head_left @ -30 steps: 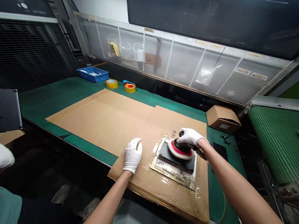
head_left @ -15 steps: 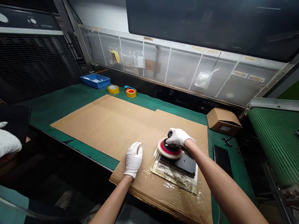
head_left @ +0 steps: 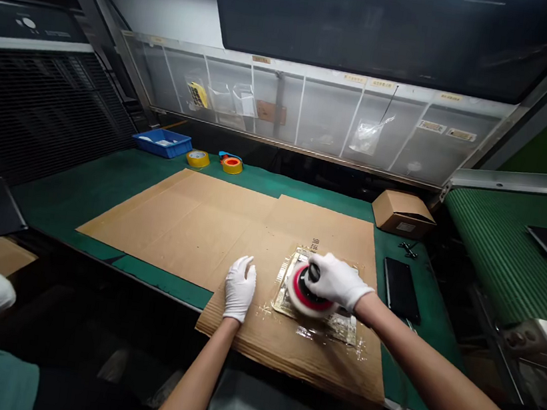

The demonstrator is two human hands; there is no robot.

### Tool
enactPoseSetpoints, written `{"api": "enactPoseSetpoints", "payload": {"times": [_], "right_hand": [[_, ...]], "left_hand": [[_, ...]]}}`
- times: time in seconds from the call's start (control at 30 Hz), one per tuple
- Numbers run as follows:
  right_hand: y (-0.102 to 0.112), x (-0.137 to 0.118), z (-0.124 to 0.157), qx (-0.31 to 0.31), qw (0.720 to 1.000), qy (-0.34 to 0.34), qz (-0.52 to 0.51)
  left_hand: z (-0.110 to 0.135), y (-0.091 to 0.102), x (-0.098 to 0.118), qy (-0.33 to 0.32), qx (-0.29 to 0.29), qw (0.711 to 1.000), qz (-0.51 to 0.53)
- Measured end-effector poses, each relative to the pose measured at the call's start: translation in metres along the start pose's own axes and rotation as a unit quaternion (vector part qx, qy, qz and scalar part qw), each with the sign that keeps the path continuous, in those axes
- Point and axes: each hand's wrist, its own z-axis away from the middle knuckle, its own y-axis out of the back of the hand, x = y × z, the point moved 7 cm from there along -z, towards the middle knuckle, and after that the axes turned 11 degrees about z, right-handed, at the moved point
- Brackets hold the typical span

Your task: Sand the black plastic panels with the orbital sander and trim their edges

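Rotary polisher [head_left: 303,291] slid nearer, right hand [head_left: 333,280] fingers gripping it, left hand [head_left: 240,288] fingers spread on cardboard [head_left: 294,356]

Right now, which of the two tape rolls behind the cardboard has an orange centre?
The right roll of the pair: its centre is orange and something blue sits at its far side, while the left roll has a pale centre.

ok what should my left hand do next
Probably slide your left hand onto the near edge of the clear plastic film to pin it. That hand rests on the cardboard beside the film, while the orbital polisher in your right hand sits over the film with no hand on it.
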Motion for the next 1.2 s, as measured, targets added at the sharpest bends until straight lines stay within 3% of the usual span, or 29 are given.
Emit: {"api": "enactPoseSetpoints", "payload": {"times": [0.13,0.2,0.43,0.63,0.83,1.0,1.13,1.2], "right_hand": [[0.014,0.021,-0.038,-0.027,0.995,-0.093,0.019],[0.016,0.019,-0.043,-0.029,0.995,-0.095,0.024],[-0.002,-0.035,0.019,0.031,0.997,0.043,0.047],[0.008,0.000,0.016,0.010,0.990,-0.116,0.074],[0.005,-0.007,0.019,0.014,0.998,-0.035,0.060],[0.005,0.020,0.029,0.026,0.985,-0.139,0.094],[-0.008,0.012,0.054,0.038,0.995,-0.049,0.080],[-0.011,0.015,0.066,0.057,0.994,-0.036,0.083]], "left_hand": [[-0.001,-0.001,0.001,0.001,-0.004,1.000,-0.008],[-0.001,-0.001,0.001,0.003,-0.006,1.000,-0.007],[0.001,0.000,0.001,0.009,0.004,1.000,0.007],[-0.001,-0.001,0.006,0.011,-0.004,1.000,-0.003],[0.000,0.001,0.009,0.019,-0.006,1.000,0.001],[0.000,0.000,0.010,0.025,-0.007,1.000,-0.002],[-0.001,-0.001,0.009,0.022,-0.007,1.000,-0.009],[-0.001,-0.001,0.008,0.021,-0.007,1.000,-0.004]]}}
